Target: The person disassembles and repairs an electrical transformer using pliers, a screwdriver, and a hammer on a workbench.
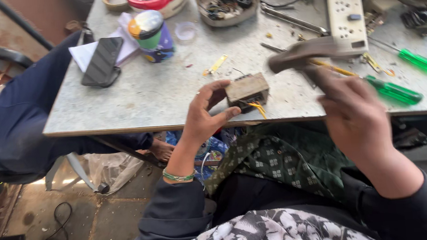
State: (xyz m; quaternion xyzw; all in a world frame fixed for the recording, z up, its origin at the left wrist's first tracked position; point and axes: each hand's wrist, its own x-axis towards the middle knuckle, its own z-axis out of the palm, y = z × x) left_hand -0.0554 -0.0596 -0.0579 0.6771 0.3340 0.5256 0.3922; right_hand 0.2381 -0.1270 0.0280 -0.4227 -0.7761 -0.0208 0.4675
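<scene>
Block (247, 89) sits at the near edge of the surface (137, 98), left hand (207, 116) pinching its left side, grip clamped on it. Looks dense, rigid; yellow leads (257, 107) fragile, so hold the body. Right hand (356, 117) closed on hammer (303, 54), blurred. Open room left; screwdrivers (394, 90) crowd the right.

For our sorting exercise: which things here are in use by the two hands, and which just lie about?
In use:
left hand steadying small transformer block
right hand gripping blurred hammer

Lying about:
green screwdrivers
black phone
white switch strip
colourful tub
</scene>
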